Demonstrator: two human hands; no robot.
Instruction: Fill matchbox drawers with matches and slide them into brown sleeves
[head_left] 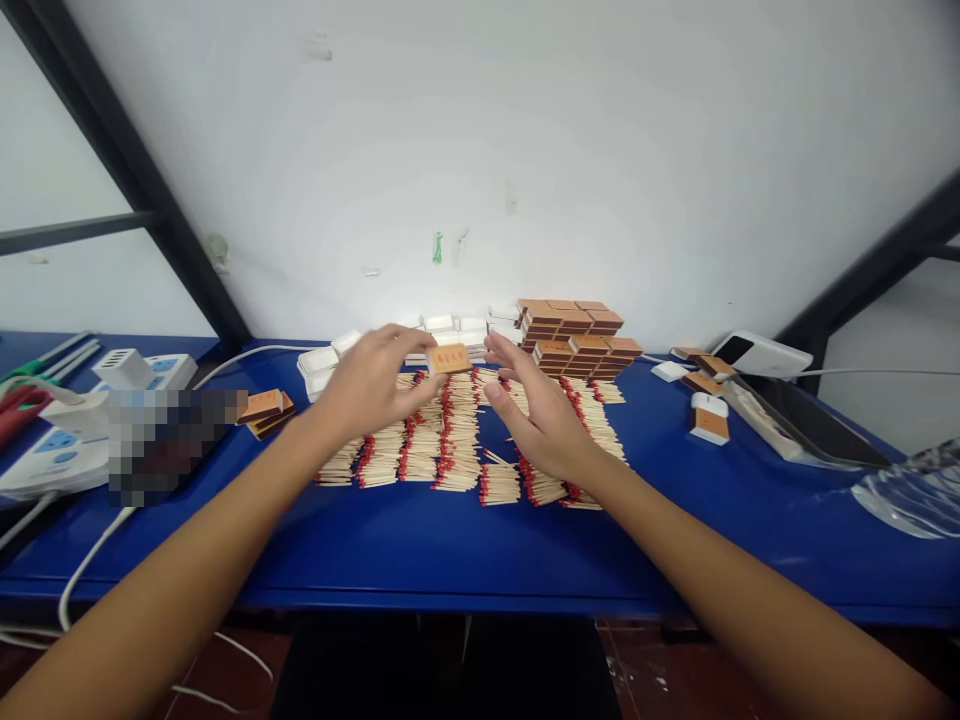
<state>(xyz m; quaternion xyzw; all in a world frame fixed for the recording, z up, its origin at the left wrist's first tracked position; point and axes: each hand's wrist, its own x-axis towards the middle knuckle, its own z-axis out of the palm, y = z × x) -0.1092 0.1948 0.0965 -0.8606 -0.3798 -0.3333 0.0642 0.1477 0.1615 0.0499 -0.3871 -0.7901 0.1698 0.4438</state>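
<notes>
Between the thumb and fingers of my left hand (375,375) is a matchbox (448,359) with an orange-brown top and red lettering, held above the table. My right hand (541,405) hovers just to the right of it, fingers apart and nothing in them. Below both hands lie rows of loose matches (456,440) with red heads, partly hidden by the hands. Behind my right hand stands a stack of brown matchboxes (574,335). White match trays (319,362) are lined up along the wall, partly covered by my left hand.
The blue table (420,560) backs onto a white wall. On the left are a few matchboxes (266,408), a blurred-out device and a white power strip (56,460). On the right sit a white power bank (765,355), more matchboxes (709,425) and crumpled clear plastic (915,490).
</notes>
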